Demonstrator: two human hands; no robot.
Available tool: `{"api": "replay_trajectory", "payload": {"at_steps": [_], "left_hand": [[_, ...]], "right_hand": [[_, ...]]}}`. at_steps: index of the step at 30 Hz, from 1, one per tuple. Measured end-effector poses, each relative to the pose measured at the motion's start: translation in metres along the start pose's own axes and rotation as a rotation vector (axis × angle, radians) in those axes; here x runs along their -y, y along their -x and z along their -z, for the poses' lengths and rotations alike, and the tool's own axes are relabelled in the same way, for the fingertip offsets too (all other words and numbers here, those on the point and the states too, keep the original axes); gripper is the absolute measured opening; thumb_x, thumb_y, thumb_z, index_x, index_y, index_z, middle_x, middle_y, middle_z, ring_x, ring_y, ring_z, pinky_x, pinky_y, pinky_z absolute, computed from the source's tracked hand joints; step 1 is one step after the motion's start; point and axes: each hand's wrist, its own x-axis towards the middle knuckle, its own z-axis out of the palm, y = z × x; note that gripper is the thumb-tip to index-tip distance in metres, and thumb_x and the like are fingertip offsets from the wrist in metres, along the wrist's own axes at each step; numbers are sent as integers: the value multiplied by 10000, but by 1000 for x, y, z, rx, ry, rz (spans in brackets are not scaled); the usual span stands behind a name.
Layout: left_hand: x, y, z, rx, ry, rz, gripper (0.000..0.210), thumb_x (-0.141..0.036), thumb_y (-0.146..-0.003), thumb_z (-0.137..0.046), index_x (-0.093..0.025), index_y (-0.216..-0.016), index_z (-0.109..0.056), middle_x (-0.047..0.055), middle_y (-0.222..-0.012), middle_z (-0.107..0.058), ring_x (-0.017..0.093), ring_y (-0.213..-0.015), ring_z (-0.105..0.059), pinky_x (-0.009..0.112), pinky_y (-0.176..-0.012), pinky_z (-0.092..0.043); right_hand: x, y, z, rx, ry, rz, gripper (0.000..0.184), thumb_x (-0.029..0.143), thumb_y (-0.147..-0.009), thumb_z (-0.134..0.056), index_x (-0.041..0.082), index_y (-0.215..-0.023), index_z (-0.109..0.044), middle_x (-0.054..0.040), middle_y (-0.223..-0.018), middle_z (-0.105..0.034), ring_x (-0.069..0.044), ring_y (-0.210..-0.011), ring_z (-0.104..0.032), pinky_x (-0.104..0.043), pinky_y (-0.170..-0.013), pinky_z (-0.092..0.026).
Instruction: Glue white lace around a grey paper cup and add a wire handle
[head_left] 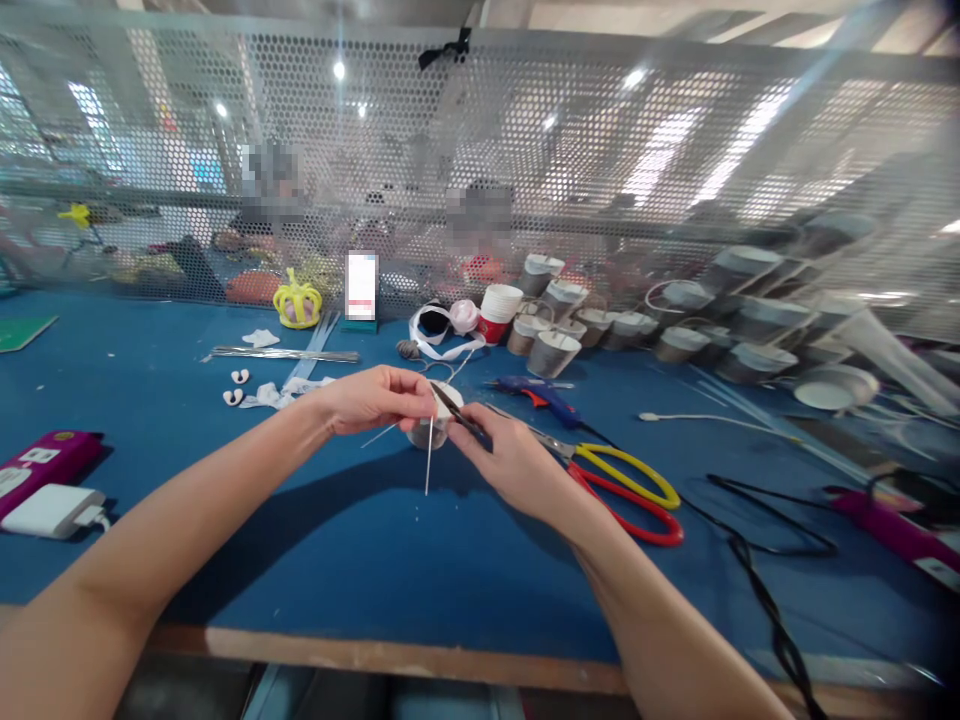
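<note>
Over the middle of the blue table, my left hand (390, 400) is closed in a pinch on a thin white wire (429, 465), whose end hangs down below the fingertips. My right hand (499, 455) grips dark tweezers (448, 402), their tips pointing up and left beside my left fingertips. Just behind and below both hands stands a small grey cup (429, 435) with a white top, partly covered by the fingers. Whether the tweezers touch the wire cannot be made out.
Scissors with red and yellow handles (626, 500) and a blue glue gun (544, 398) lie right of my hands. Behind are metal rods (285, 354), a yellow crown-like piece (298, 302), paper cups (498, 312) and several grey pots (553, 353). Black cables (765, 590) run along the right.
</note>
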Motion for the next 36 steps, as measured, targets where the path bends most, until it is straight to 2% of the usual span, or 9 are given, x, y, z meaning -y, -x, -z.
{"api": "replay_trajectory", "payload": {"at_steps": [4, 7, 9, 14, 19, 23, 29, 32, 36], "left_hand": [[-4, 1, -11, -171, -473, -75, 181, -255, -693, -566, -137, -591, -474, -52, -543, -453, 53, -503, -400, 204, -526, -322], [-8, 4, -24, -430, -1091, -146, 136, -204, -715, -506, -140, -596, -523, -14, -541, -473, 106, -574, -450, 269, -613, -348], [-13, 8, -28, -543, -1301, -158, 150, -222, -739, -488, -136, -645, -568, 17, -563, -514, 143, -632, -485, 306, -663, -352], [-25, 16, -9, -154, -733, -53, 312, -396, -791, -439, -151, -858, -620, 26, -798, -615, 105, -685, -506, 226, -628, -366], [-10, 7, 9, 63, -305, -35, 278, -372, -796, -454, -139, -852, -595, 31, -806, -595, 84, -694, -498, 219, -631, -364], [-2, 2, -1, -10, -342, -51, 255, -374, -738, -525, -129, -669, -539, 0, -652, -557, 80, -598, -481, 230, -602, -374], [-10, 8, -36, -608, -1311, -111, 188, -216, -752, -456, -132, -631, -573, 47, -585, -560, 159, -633, -510, 327, -660, -359], [-16, 12, -32, -494, -1205, -86, 208, -297, -752, -485, -133, -668, -581, 40, -601, -570, 147, -605, -505, 306, -634, -360], [-17, 11, -6, -85, -492, -92, 330, -428, -801, -421, -144, -835, -585, 44, -816, -607, 107, -696, -510, 251, -651, -380]], "right_hand": [[1, 0, -2, -14, 69, -51, 232, 344, -842, -396, 171, -774, -536, -57, -748, -638, -161, -639, -556, -261, -596, -390], [-1, 0, -5, -14, 136, -110, 233, 334, -843, -391, 168, -804, -549, -62, -727, -637, -174, -635, -558, -271, -589, -379], [-2, 0, -5, -25, 142, -122, 234, 335, -842, -391, 168, -806, -550, -58, -712, -632, -171, -624, -552, -268, -576, -372], [-1, 0, 0, -31, 27, -66, 277, 373, -846, -380, 170, -732, -529, -23, -656, -596, -130, -565, -505, -243, -534, -360], [3, 2, 4, 16, -30, -22, 302, 392, -850, -371, 171, -695, -508, -8, -632, -577, -109, -519, -469, -235, -517, -363], [0, 1, 1, -12, 42, -17, 262, 359, -849, -380, 175, -726, -520, -26, -665, -605, -129, -556, -515, -242, -534, -374], [-9, -3, -10, -111, 254, -99, 178, 297, -825, -422, 169, -818, -546, -92, -774, -648, -203, -688, -582, -285, -599, -384], [-7, -2, -9, -92, 164, -93, 205, 315, -835, -404, 166, -799, -540, -78, -747, -642, -181, -657, -573, -272, -584, -388], [0, 0, 0, -14, -41, -64, 276, 375, -853, -363, 171, -749, -517, -22, -646, -598, -129, -555, -525, -244, -539, -385]]}}
